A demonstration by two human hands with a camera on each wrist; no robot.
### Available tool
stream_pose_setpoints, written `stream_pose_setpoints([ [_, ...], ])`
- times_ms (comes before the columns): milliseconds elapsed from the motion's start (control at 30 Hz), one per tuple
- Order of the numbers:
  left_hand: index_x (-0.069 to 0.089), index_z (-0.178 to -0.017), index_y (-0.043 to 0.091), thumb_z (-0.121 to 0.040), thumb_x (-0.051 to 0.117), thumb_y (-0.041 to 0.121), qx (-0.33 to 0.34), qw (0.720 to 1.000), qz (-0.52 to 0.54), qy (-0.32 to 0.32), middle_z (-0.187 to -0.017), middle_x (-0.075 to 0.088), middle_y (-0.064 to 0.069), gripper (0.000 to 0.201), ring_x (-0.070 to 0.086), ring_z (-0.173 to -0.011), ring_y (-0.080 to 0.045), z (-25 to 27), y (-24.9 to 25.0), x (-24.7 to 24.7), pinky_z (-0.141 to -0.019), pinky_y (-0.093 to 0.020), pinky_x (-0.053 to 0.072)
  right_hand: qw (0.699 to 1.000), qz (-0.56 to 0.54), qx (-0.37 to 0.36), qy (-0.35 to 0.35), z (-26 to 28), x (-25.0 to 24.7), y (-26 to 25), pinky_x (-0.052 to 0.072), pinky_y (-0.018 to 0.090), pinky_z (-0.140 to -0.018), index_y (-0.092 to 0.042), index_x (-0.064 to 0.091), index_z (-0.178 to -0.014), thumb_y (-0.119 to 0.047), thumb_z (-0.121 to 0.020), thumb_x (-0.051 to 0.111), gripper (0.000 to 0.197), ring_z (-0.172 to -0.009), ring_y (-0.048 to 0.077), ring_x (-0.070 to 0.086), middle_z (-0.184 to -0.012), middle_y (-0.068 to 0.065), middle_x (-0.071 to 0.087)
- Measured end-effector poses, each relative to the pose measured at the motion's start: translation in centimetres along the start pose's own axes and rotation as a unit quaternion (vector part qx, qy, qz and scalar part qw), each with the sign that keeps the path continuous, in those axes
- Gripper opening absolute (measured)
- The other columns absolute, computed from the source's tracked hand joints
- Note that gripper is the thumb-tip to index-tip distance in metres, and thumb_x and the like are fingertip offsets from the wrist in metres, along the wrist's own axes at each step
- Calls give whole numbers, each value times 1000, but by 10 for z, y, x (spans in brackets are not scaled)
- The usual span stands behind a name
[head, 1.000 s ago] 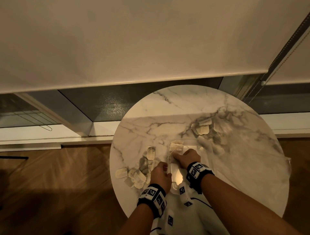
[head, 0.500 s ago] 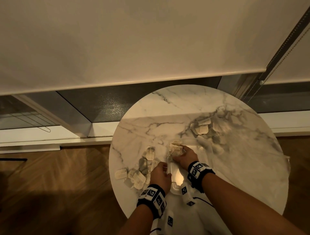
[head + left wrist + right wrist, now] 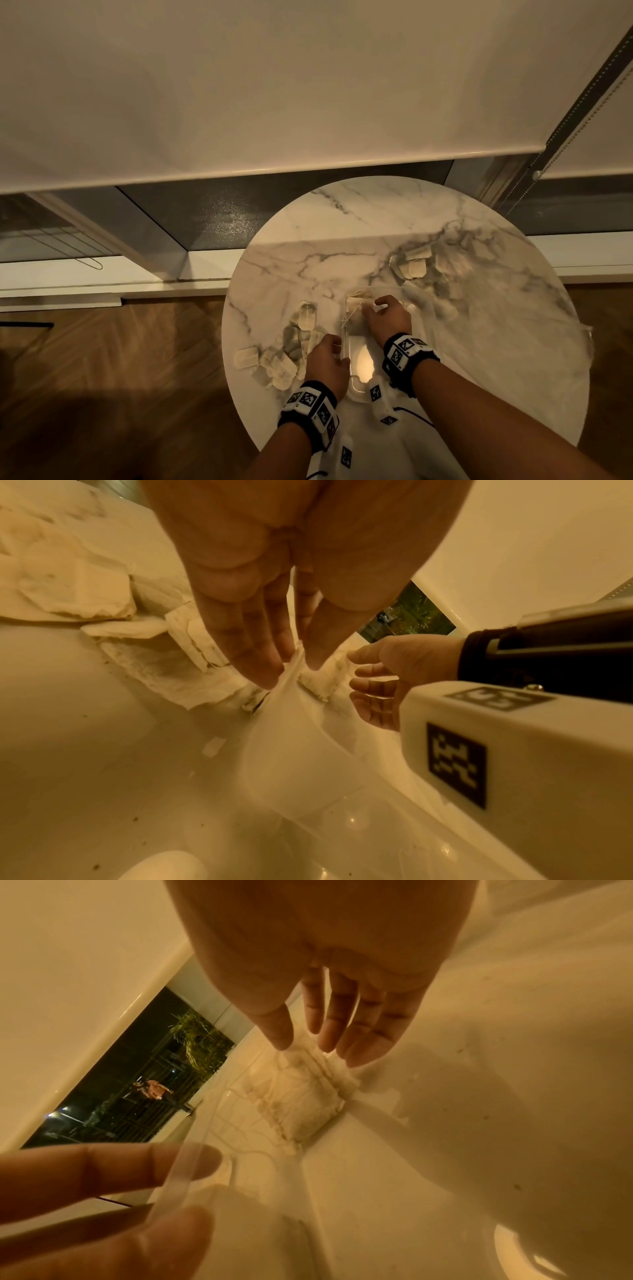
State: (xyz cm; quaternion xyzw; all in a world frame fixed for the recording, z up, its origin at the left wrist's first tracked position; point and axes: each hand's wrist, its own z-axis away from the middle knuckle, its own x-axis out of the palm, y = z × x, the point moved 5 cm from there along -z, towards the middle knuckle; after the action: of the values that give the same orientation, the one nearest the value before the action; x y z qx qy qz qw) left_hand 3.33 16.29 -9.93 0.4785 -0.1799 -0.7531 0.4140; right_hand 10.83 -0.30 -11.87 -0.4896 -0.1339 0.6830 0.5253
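Here, left hand (image 3: pixel 327 363): pinches the near-left wall of the clear rectangular plastic container (image 3: pixel 352 383), with thumb and fingers on either side of the rim.
Container: stands on the near half of the round white marble surface with grey veins (image 3: pixel 342 222), its long side running away from the person. A lamp glare shows on its bare bottom.
Right hand (image 3: pixel 387 320): reaches into the container, beyond the left hand. The fingers are straight and slightly spread and hold nothing, with the fingertips just over the far edge of a tea bag.
Pale square paper tea bag (image 3: pixel 301 1096): lies flat in the container's far-left corner, against the wall, with thin string looping loosely over it.
Near heap of loose tea bags (image 3: pixel 277 363): lies on the surface just left of the container, beside the left hand.
Far heap of tea bags (image 3: pixel 416 265): lies beyond the container's far-right corner, apart from it.
Dark window glass (image 3: pixel 239 212): a strip behind the surface.
Cream roller blind (image 3: pixel 239 85): hangs above the glass.
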Motion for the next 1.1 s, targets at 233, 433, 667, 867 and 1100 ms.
stream_pose_setpoints([
  [233, 57, -117, 17, -86, 64, 9, -1, 1000, -4, 2, -109, 64, 2, 33, 65, -87, -14, -1, -1, 1, -82, -26, 53, 1000, -14, -11, -13, 3, 3, 2, 51, 28, -80, -19, 69, -99, -28, -88, 64, 15, -90, 21, 66, -91, 1, 70],
  [433, 56, -117, 17, -86, 64, 9, -1, 1000, -5, 1, -108, 63, 2, 33, 65, -88, -14, -2, -1, 1, -84, -29, 54, 999, -40, -9, -2, 6, -4, -1, 46, 31, -97, -14, 59, -126, -18, -89, 62, 38, -110, 25, 60, -117, 5, 64],
  [667, 57, -117, 17, -87, 64, 8, 4, 1000, -7, -1, -110, 64, 1, 32, 64, -90, -15, -3, 0, 2, -84, -27, 53, 998, -28, -34, -42, -1, -1, -1, 49, 29, -94, -16, 62, -125, -15, -88, 62, 37, -108, 22, 63, -115, 5, 68],
  [867, 56, -120, 17, -89, 61, 7, 6, 1000, -2, -2, -110, 63, 1, 33, 63, -95, -16, -2, 2, 3, -86, -27, 52, 998, -54, -17, -16, -3, -7, 0, 50, 28, -81, -17, 66, -108, -11, -86, 65, 23, -88, 19, 63, -91, 1, 67],
  [1100, 56, -120, 17, -89, 60, 6, 4, 1000, 5, 1, -107, 62, 4, 33, 62, -95, -16, -1, 3, 4, -86, -27, 52, 992, -117, 38, 19, -5, -10, 6, 52, 28, -81, -22, 67, -92, -14, -76, 76, 20, -87, 21, 65, -90, 4, 70],
])
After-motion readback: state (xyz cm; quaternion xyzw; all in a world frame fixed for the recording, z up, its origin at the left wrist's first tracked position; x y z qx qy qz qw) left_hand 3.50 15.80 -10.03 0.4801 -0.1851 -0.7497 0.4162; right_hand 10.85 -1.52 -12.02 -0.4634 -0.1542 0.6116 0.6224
